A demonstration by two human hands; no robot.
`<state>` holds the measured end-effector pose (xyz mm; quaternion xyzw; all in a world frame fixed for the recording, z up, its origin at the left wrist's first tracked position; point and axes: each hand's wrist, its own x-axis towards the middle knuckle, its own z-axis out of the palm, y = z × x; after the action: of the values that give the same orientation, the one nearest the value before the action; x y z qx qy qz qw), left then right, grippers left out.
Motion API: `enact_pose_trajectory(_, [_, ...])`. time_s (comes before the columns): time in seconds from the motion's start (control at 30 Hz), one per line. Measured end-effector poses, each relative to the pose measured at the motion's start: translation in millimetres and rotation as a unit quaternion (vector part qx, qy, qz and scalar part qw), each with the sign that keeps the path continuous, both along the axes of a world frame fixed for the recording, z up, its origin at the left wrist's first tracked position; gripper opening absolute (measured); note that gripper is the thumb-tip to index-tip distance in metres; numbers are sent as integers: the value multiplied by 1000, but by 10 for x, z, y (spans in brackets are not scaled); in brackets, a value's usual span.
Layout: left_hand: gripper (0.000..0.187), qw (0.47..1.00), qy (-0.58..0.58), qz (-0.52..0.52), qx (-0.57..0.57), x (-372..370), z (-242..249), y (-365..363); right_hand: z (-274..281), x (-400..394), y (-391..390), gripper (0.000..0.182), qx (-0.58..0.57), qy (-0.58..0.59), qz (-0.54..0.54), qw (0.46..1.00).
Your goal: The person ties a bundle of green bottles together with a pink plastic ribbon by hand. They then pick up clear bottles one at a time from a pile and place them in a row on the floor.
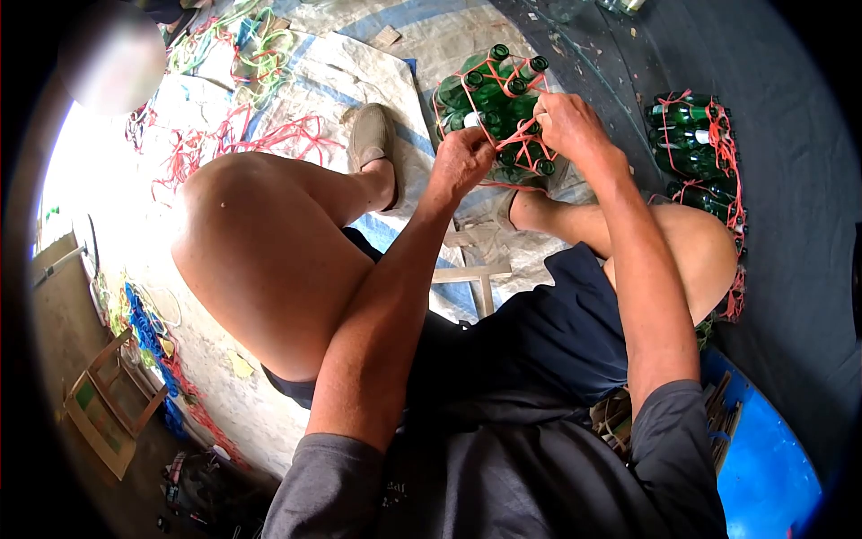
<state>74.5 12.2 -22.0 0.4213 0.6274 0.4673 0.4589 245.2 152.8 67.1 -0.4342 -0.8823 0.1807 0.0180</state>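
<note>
A cluster of green glass bottles [489,94] stands upright on the sheet between my feet, with red plastic twine [516,136] wound around and across the necks. My left hand [465,160] is closed in a pinch on the twine at the near left side of the cluster. On the right, my right hand [572,126] is also closed, gripping the twine beside the bottles. Between the two hands the strands are drawn together over the nearest bottle necks. The fingertips are partly hidden by the hands themselves.
More tied green bottles [691,139] lie in a row on the dark sheet at right. Loose red twine [287,139] and green twine [269,63] are strewn at upper left. A blue container [768,458] stands at lower right, a small wooden frame [103,409] at lower left.
</note>
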Motion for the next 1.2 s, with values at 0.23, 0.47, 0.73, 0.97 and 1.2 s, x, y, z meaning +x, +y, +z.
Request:
enact_pose_trajectory(0.23, [21, 999, -38, 11, -3, 18, 19, 7, -23, -51, 70, 17, -22, 1, -13, 1000])
enact_pose_trajectory(0.47, [21, 999, -32, 4, -25, -3, 50, -2, 131, -273, 145, 14, -87, -114, -45, 989])
enact_pose_trajectory(0.73, [23, 998, 30, 37, -39, -69, 17, -10, 135, -205, 146, 11, -30, -101, -58, 993])
enact_pose_trajectory(0.97, [23, 985, 152, 65, -45, -101, 251, -13, 27, 23, -78, 19, -4, -22, -95, 995])
enact_pose_trajectory(1.2, [27, 964, 254, 59, -56, -86, 504, -7, 279, 72, -561, 25, -80, -60, -111, 989])
